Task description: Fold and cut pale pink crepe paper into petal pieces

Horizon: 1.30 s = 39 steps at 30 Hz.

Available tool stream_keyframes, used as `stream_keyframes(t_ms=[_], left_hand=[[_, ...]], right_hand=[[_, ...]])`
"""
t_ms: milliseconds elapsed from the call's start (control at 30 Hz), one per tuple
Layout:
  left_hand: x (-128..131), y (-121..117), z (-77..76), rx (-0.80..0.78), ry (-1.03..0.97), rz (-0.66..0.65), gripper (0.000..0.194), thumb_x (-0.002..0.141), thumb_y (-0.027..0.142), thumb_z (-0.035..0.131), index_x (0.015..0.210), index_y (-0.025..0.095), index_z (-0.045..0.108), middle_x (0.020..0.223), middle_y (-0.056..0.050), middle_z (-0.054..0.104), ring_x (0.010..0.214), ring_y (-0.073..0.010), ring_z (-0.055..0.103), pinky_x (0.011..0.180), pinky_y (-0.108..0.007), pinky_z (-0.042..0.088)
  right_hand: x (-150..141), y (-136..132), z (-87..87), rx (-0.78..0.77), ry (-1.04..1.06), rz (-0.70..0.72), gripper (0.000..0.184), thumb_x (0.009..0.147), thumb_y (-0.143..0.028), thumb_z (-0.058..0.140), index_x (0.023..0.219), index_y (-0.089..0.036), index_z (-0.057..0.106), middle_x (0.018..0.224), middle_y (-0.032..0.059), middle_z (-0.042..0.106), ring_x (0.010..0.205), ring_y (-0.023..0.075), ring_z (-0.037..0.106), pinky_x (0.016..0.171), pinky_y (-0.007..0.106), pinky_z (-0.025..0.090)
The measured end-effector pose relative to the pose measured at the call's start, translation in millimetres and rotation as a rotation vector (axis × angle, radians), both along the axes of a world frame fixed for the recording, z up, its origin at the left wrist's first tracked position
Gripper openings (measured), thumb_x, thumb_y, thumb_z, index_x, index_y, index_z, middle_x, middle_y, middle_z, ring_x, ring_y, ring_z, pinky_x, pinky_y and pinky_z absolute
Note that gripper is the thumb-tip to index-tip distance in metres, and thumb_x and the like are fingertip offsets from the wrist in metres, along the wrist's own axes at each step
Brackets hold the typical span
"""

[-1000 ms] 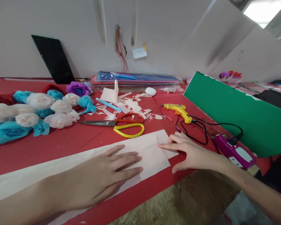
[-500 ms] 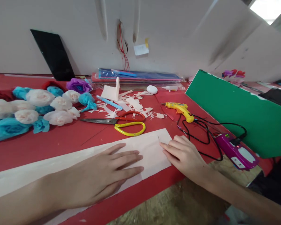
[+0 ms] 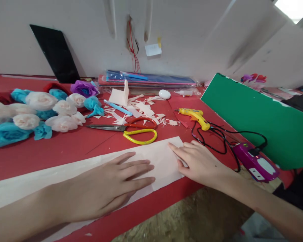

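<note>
A long pale pink strip of thin paper lies across the red tabletop in front of me. Flat on its middle rests my left hand, open, fingers spread toward the right. At the strip's right end, my right hand touches the paper with its index finger stretched out; the thumb stands apart and the other fingers are partly curled. Nothing shows in its grip. Just beyond the strip lie scissors with one red and one yellow handle loop, blades to the left.
Paper scraps and a light blue pen lie behind the scissors. White and blue paper flowers fill the left. To the right are a yellow glue gun, its cord, a purple power strip and a green board.
My right hand's fingertips were together at a small line on the paper; now the index finger is extended farther up and left, apart from the thumb. My left hand stays put.
</note>
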State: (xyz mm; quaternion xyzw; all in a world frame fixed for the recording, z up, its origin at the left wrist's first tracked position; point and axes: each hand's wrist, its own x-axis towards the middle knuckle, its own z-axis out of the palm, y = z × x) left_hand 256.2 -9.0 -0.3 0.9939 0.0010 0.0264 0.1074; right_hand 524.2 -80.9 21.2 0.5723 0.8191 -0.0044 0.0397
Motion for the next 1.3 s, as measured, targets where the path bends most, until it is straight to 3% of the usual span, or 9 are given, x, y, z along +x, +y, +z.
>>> stream_keyframes(t_ms=[133,233,367,567,733,933,1100,1233,1300], left_hand=[[0,-1,2.2,-0.005,0.008,0.004,0.053,0.092,0.015,0.039,0.143,0.026,0.03,0.147,-0.002,0.04,0.138,-0.0167,0.029,0.118,-0.038,0.004],[0,-1,1.3,0.005,0.024,-0.002,0.053,0.092,0.015,0.038,0.144,0.026,0.029,0.148,-0.001,0.038,0.139,-0.0163,0.026,0.118,-0.038,0.002],[0,-1,-1.5,0.01,0.028,-0.004,0.053,0.094,0.018,0.036,0.145,0.028,0.025,0.15,0.001,0.033,0.14,-0.0157,0.024,0.117,-0.037,0.0],[1,-1,1.8,0.042,0.02,-0.001,0.052,0.094,0.018,0.036,0.144,0.027,0.027,0.149,0.001,0.035,0.14,-0.0126,0.022,0.116,-0.032,-0.008],[2,0,3.7,0.049,0.033,-0.003,0.052,0.093,0.018,0.038,0.144,0.027,0.028,0.149,0.002,0.036,0.14,-0.0113,0.022,0.113,-0.028,-0.014],[1,0,2.0,0.049,0.02,-0.001,0.053,0.093,0.017,0.038,0.144,0.027,0.027,0.149,0.001,0.036,0.14,-0.0119,0.02,0.113,-0.029,-0.014],[1,-1,2.1,0.044,0.036,0.003,0.053,0.093,0.018,0.039,0.144,0.027,0.027,0.149,0.002,0.036,0.14,-0.0116,0.021,0.114,-0.029,-0.013],[0,0,0.2,0.043,0.025,-0.003,0.053,0.094,0.019,0.038,0.144,0.027,0.026,0.15,0.002,0.034,0.141,-0.0116,0.02,0.115,-0.03,-0.011],[0,0,0.3,0.045,0.02,-0.001,0.053,0.094,0.019,0.038,0.145,0.027,0.026,0.15,0.002,0.034,0.141,-0.0112,0.019,0.114,-0.029,-0.012]], right_hand=[[-4,7,8.1,-0.107,-0.02,-0.053,0.065,0.073,-0.016,0.048,0.138,-0.011,0.042,0.077,0.0077,0.07,0.077,0.0245,0.063,0.074,0.038,0.042],[-4,6,7.2,-0.094,-0.024,-0.054,0.065,0.074,-0.017,0.048,0.138,-0.01,0.042,0.077,0.0075,0.07,0.077,0.0244,0.063,0.073,0.037,0.043],[0,-3,-2.0,0.062,0.007,0.001,0.052,0.078,-0.013,0.046,0.129,-0.01,0.053,0.078,0.0059,0.07,0.08,0.0223,0.062,0.077,0.037,0.04],[6,-13,-11.7,0.388,0.086,0.179,0.025,0.084,-0.01,0.049,0.097,-0.008,0.071,0.06,0.0019,0.064,0.065,0.0169,0.056,0.065,0.031,0.036],[4,-17,-10.6,0.494,0.143,0.256,0.028,0.089,-0.008,0.045,0.077,-0.01,0.071,0.054,0.0019,0.058,0.059,0.0161,0.051,0.059,0.03,0.033],[7,-19,-12.5,0.437,0.17,0.209,0.032,0.092,-0.011,0.041,0.076,-0.013,0.069,0.059,0.0026,0.063,0.058,0.016,0.054,0.06,0.03,0.036],[20,-26,1.3,0.156,0.127,0.271,0.025,0.093,-0.02,0.045,0.106,-0.013,0.065,0.077,0.0038,0.071,0.069,0.0175,0.064,0.073,0.031,0.045],[27,-33,12.9,0.015,0.114,0.215,0.06,0.079,-0.052,0.062,0.122,-0.012,0.058,0.102,0.0121,0.071,0.093,0.0276,0.065,0.08,0.038,0.05],[27,-34,10.7,0.022,0.169,0.089,0.059,0.08,-0.056,0.058,0.121,-0.014,0.06,0.108,0.0137,0.068,0.099,0.0302,0.063,0.08,0.04,0.051]])
